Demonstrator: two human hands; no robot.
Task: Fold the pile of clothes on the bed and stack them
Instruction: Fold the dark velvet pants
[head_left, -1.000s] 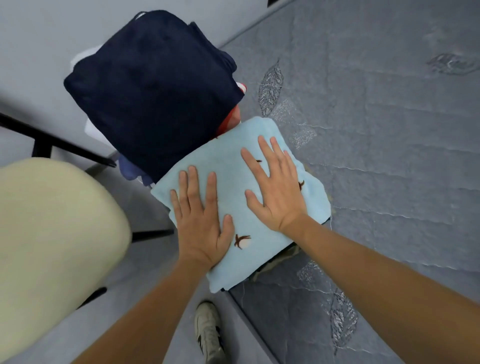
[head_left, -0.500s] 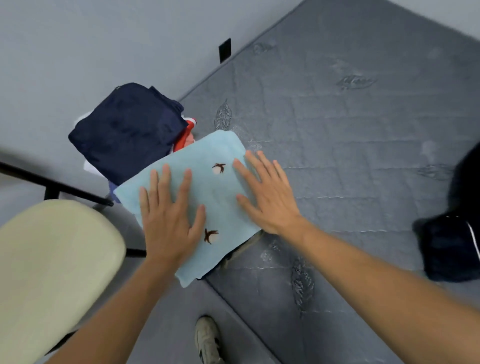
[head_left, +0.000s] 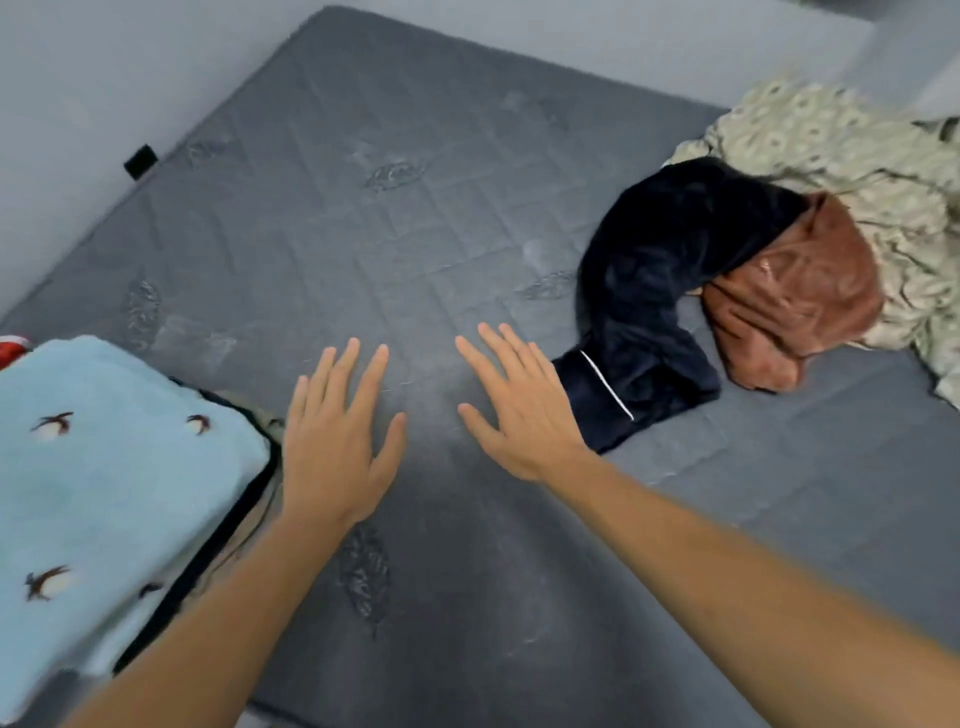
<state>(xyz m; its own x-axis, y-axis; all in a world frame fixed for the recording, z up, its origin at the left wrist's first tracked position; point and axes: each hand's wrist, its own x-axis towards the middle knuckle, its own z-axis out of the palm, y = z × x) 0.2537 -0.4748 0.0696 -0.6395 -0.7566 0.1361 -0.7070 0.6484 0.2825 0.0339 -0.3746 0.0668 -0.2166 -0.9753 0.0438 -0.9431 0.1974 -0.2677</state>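
Both hands are hovering flat and empty; the navy garment (head_left: 654, 306) is lying at two o'clock, nearest the right hand (head_left: 519, 415), left hand (head_left: 332, 447) farther.

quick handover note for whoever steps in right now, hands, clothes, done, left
Left hand and right hand: both open, fingers spread, empty, over the bare mattress.
Done: light blue penguin-print piece lies folded on top of the stack at the bed's left edge.
Left: dark navy garment, nearest the right hand, and the brown garment beside it lie unfolded. A patterned cloth sits crumpled behind them.
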